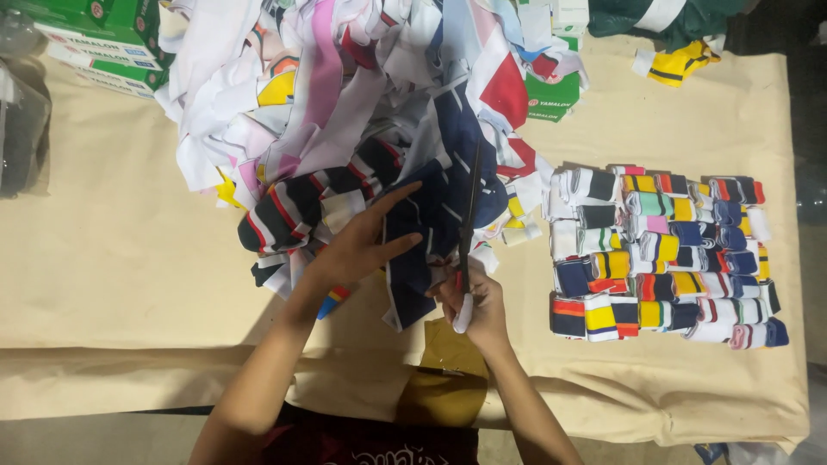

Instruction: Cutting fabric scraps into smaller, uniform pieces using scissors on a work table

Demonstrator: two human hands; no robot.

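My left hand (pixel 366 241) lies flat with fingers spread on a navy striped knit strip (pixel 418 250) at the front of a big heap of coloured knit fabric pieces (pixel 345 95). My right hand (pixel 478 306) grips the handles of long dark scissors (pixel 470 215). Their blades point away from me, up along the navy strip's right edge. The blades look nearly closed.
To the right, several small folded striped knit pieces (pixel 663 254) lie in tidy rows on the beige cloth-covered table (pixel 112 258). Green boxes (pixel 103 39) stand at the far left and behind the heap. A dark green garment (pixel 663 17) lies at the far right.
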